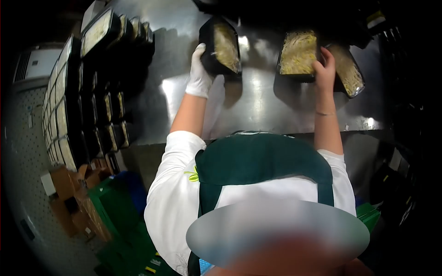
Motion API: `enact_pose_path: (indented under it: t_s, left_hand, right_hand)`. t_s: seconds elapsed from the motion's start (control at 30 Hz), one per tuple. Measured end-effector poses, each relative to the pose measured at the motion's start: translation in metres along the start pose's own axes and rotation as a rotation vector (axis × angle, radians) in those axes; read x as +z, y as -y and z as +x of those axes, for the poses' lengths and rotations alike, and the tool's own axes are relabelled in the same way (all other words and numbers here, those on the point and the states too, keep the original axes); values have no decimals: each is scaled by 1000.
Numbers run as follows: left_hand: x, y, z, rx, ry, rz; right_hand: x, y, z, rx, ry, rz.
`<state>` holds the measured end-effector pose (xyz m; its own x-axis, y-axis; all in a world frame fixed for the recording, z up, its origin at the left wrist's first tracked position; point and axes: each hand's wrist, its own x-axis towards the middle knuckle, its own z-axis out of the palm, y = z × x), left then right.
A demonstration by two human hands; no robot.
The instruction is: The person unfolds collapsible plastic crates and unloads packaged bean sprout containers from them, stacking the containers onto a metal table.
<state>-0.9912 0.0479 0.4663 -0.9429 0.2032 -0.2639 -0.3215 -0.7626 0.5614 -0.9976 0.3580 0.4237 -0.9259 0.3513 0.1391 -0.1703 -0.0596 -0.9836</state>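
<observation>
Your two hands are each at work on a sprout tray: the white-gloved left hand [199, 76] grasps the left sprout tray [225, 49], and the bare right hand [325, 71] grasps the middle sprout tray [297, 51] by its right edge. A right sprout tray [350, 72] lies just beyond that hand, making three in front of you, all black, film-topped and filled with pale, yellowish strands. They are at the far part of the metal counter [258, 99]; whether the two you hold are lifted clear of it, you cannot tell from this angle.

Both your forearms reach forward, well apart. Your left thumb points up along its tray's outer wall, the other fingers hidden; your right thumb sits at the middle tray's rim, with the fingers curled on the side toward the right tray.

The left tray's long axis runs away from you, its film face tipped rightward. The middle one also points away, film toward you; the right one slants, near end to the right.

To your left rise stacked trays [62, 108], too overlapped to count, with cardboard boxes [66, 184] and green crates [115, 202] below.
</observation>
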Motion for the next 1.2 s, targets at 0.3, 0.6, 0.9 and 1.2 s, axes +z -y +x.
enact_pose_path:
  t_s: [0.3,0.6,0.9,1.2]
  left_hand:
    - [-82,8,-160,-153,-396,587]
    - [-64,-4,-167,-228,-239,720]
    - [-46,-7,-152,124,-335,429]
    - [-102,-16,-169,-151,-54,411]
  right_hand:
    - [-30,-16,-55,641,104,-51]
    - [88,40,-90,365,582,131]
    - [-147,21,24,-537,-639,-1318]
    - [-189,19,-17,435,11,383]
